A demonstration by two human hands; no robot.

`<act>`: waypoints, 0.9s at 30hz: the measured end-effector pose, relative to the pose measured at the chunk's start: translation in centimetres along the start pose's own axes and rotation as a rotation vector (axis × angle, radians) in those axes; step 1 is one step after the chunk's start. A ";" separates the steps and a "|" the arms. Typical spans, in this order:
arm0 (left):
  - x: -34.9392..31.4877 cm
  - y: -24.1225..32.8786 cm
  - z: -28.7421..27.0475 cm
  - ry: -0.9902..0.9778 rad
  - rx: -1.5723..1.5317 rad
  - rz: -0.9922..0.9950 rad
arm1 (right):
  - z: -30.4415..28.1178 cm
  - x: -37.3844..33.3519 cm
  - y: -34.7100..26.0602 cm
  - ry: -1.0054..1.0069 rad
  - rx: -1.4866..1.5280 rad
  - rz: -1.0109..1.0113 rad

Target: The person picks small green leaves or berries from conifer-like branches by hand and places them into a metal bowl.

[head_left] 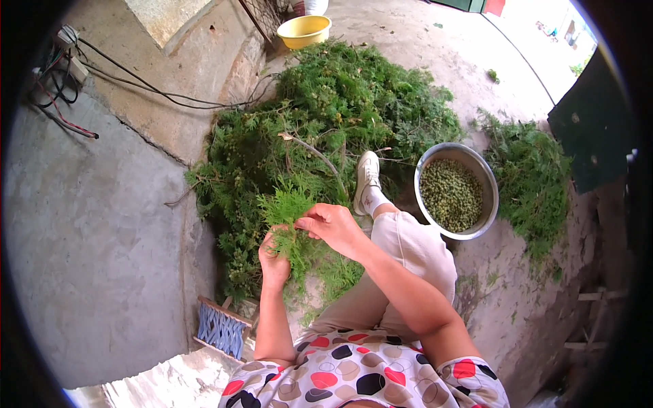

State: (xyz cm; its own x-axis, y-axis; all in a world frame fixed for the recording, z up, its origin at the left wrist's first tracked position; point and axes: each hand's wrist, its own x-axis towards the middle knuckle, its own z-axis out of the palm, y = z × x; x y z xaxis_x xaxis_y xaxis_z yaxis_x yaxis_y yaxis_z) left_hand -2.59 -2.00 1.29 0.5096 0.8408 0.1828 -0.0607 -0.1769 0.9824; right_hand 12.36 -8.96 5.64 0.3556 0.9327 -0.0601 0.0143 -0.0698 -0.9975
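Through the head camera I view two bare hands at work over cut greenery. The left hand (275, 262), near the middle of the scene, has its fingers closed around the lower part of a leafy sprig (286, 205), whose feathery green tips spread toward the far side. The right hand (331, 224) reaches in from the right; its grip is narrow, thumb and fingertips drawn together against the sprig's right edge, though I cannot tell whether a piece lies between them. Beyond the hands I note a broad heap of green branches (340, 88), crossed by a bare, curved stem (320, 156). To the right, a round metal bowl (493, 197) holds many small green pellets (451, 194); just beside it, farther right, lies a smaller pile of foliage (534, 183). At the far side I see a yellow basin (305, 42) on the ground. At near left stands a low stool (220, 329) with a blue woven seat. A white shoe (367, 178) rests between the large heap and the bowl.
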 end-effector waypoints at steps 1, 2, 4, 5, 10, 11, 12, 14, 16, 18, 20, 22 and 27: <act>0.0 0.5 0.2 -0.015 0.060 0.039 | -0.1 -0.1 -0.3 0.009 -0.008 0.009; 0.0 0.8 0.3 -0.029 0.121 0.077 | -0.2 -0.2 -0.6 0.017 -0.015 0.017; 0.3 0.4 0.3 0.008 0.192 0.124 | -0.5 -0.2 -0.8 0.002 0.076 0.043; 0.4 0.1 0.2 0.042 0.266 0.169 | -0.8 -0.3 -1.1 -0.011 0.170 0.071; -0.5 -3.5 -3.2 0.108 -0.115 -0.114 | -3.5 -0.3 -3.6 0.008 0.257 0.042; -0.4 -3.9 -3.4 0.077 -0.119 -0.092 | -3.8 -0.1 -3.7 0.016 0.212 0.012; -0.2 -4.2 -3.6 0.048 -0.123 -0.070 | -4.2 0.0 -3.3 -0.004 0.239 0.057; 0.4 -2.8 -2.6 0.106 -0.214 -0.199 | -5.1 -0.5 -4.5 -0.020 0.316 0.046; 0.9 -2.4 -1.9 0.141 -0.272 -0.241 | -6.3 -0.8 -4.7 0.049 0.504 -0.055; 1.0 -2.1 -1.6 0.142 -0.300 -0.230 | -8.2 -0.4 -4.5 0.139 0.835 -0.211; 1.2 -2.0 -1.0 0.119 -0.326 -0.223 | -11.9 -0.4 -4.1 0.159 1.322 -0.404; 1.1 -2.0 -0.7 0.130 -0.374 -0.207 | -13.9 -0.9 -3.4 0.081 1.703 -0.575; 1.1 -0.8 0.2 0.154 -0.423 -0.264 | -8.6 1.1 -1.0 0.198 0.917 -0.157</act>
State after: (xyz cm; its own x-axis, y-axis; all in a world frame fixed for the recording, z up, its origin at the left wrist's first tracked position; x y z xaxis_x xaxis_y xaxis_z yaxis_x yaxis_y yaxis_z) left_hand -1.79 -1.02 0.69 0.4245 0.8998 -0.1011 -0.3044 0.2469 0.9200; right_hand 20.79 -10.87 6.92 0.5647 0.8253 0.0005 -0.6343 0.4343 -0.6396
